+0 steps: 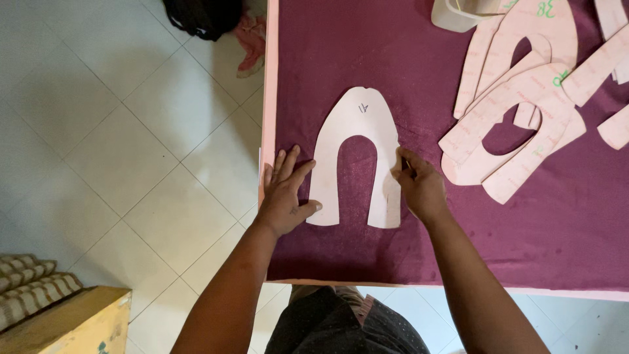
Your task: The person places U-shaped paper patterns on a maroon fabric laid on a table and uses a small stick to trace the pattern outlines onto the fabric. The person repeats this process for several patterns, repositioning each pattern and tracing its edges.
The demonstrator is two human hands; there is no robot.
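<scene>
A white horseshoe-shaped paper pattern [357, 124] lies flat on dark purple fabric [367, 59] spread over a table. My left hand [286, 191] rests flat on the fabric with fingers apart, its thumb pressing the pattern's left leg. My right hand [419, 187] is closed around a small dark marking tool [405, 166], whose tip touches the outer edge of the pattern's right leg.
A pile of pink card patterns [524, 98] lies at the right on the fabric. A cream object [458, 13] sits at the top edge. The table's pink edge [268, 98] borders a tiled floor [118, 131]. A wooden box [72, 324] and folded cloth [33, 292] stand at lower left.
</scene>
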